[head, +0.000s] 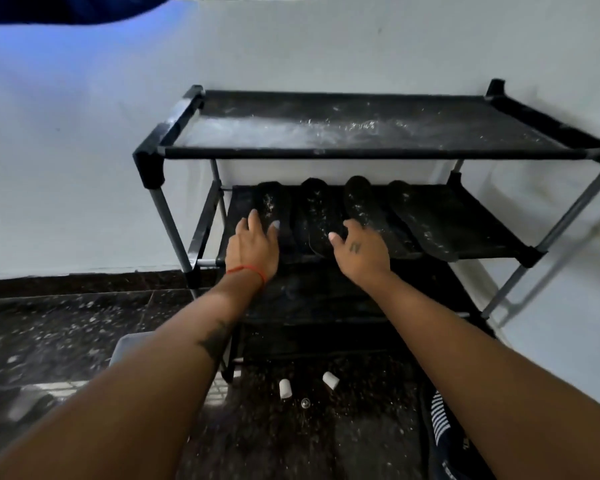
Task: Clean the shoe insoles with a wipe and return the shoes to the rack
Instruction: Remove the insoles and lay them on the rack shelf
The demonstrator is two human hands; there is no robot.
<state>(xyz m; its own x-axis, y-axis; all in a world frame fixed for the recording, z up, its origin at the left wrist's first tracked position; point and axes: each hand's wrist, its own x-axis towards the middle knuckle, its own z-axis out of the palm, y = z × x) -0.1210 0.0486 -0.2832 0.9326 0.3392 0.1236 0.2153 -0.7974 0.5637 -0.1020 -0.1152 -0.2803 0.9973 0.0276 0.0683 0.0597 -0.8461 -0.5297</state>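
Several black insoles dusted with white powder lie side by side on the middle shelf of a black shoe rack point(326, 153). My left hand point(253, 247) reaches over the leftmost insole point(269, 206) with spread, relaxed fingers and holds nothing. My right hand point(361, 251) hovers over the near ends of the second insole point(317, 216) and third insole point(364, 209), fingers loosely bent and empty. A fourth insole point(426, 223) lies at the right. No wipe and no shoes are in view.
The rack's top shelf point(361, 126) is covered with white powder. Two small white cylinders point(285, 388) point(330, 380) lie on the dark speckled floor point(66, 327) in front of the rack. A striped dark cloth point(440, 420) lies at the lower right. A pale wall point(84, 150) stands behind.
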